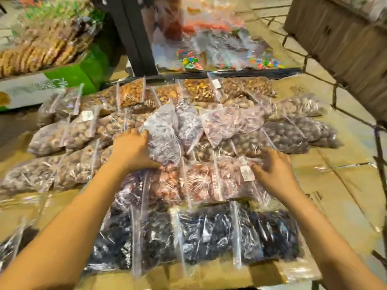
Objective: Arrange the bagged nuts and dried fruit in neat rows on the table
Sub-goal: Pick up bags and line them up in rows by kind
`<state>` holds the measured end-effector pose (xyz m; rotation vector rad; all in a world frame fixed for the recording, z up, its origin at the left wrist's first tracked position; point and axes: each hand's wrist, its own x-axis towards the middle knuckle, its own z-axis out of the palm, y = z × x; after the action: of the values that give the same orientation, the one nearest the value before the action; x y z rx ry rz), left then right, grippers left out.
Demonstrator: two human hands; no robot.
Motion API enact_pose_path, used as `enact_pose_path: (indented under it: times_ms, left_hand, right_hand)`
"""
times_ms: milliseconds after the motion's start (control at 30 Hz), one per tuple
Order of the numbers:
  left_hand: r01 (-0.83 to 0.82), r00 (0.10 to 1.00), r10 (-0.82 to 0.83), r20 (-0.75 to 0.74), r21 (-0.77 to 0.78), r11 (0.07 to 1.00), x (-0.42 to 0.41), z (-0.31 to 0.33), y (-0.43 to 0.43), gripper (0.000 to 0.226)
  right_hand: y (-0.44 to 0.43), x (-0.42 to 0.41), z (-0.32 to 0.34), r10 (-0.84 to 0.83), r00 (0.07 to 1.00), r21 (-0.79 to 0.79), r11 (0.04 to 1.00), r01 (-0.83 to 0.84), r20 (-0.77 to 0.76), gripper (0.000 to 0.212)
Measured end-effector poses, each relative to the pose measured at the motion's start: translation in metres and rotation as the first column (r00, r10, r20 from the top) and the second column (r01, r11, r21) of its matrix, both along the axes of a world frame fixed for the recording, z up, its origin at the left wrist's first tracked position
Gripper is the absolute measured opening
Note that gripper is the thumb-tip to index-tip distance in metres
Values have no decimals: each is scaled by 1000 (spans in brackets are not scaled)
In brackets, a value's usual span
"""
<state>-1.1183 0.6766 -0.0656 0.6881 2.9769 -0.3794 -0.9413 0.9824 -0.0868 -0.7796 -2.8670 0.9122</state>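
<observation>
Bag point(165, 139) gripped by left hand point(132, 151); right hand point(272, 172) spread over pinkish bags point(201, 181)

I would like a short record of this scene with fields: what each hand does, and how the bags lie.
left hand: grips raised bag, tilted above the rows
right hand: open, fingers spread over reddish bags
nearest row: dark fruit bags, side by side
surface: flattened cardboard
</observation>
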Motion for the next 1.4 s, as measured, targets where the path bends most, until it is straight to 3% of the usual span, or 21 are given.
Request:
enact_pose_path:
  times_ms: [100,167,233,333,367,433,500,633,767,833,900,967,1033,1100,1267,1400]
  left_hand:
    - [-10,995,34,-96,243,970,12,-1,-12,111]
    - [-123,978,186,-98,452,884,26,-1,-21,111]
    - [-262,925,380,-22,687,678,41,-4,-32,105]
    - [-320,837,510,200,934,158,70,0,-38,91]
    - [-298,815,535,224,953,54,81,4,-39,85]
    - [-259,779,587,221,966,-21,101,12,-40,80]
    - [-249,761,608,227,967,-50,119,17,-44,76]
    - [-285,715,659,234,958,-31,142,22,-61,71]
    - [-313,687,671,280,947,-75,150,21,-86,79]
    - [-331,702,654,282,942,-51,151,22,-104,81]
    - [-341,735,621,273,940,-10,149,22,-126,84]
    - [-348,783,566,259,936,54,143,25,-149,90]
    - [-342,835,504,220,925,163,132,29,-173,98]
    - [-292,897,407,172,922,253,114,36,-197,92]
    - [-114,993,28,114,872,476,61,44,-258,68]
    - [-131,945,-170,280,799,586,25,15,-299,107]
  right_hand:
    - [10,-13,2,54,996,-22,998,-55,-77,50]
    - [16,-28,4,110,988,-20,993,-113,-112,48]
    - [14,-49,12,155,979,-27,987,-160,-136,49]
    - [-7,-95,26,262,946,-30,962,-273,-191,57]
    - [-19,-114,30,287,937,-24,954,-298,-200,62]
    - [-50,-149,37,309,932,-31,947,-320,-192,71]
    - [-86,-178,38,323,939,-36,944,-329,-117,65]
    - [-143,-204,22,220,975,-13,975,-220,-37,41]
    - [-154,-199,3,11,968,-208,976,-64,-249,22]
    - [-154,-198,2,-95,953,-397,918,-28,-288,26]
    - [-158,-196,14,-212,918,-624,780,-47,-334,36]
    - [-170,-189,32,-248,866,-691,709,-143,-433,36]
    - [-189,-176,58,-197,809,-620,746,-242,-554,40]
    - [-209,-166,88,-139,728,-491,820,-295,-671,45]
    - [-250,-141,129,-155,573,-326,923,-206,-804,43]
    - [-310,-118,122,-116,536,-256,947,-195,-836,47]
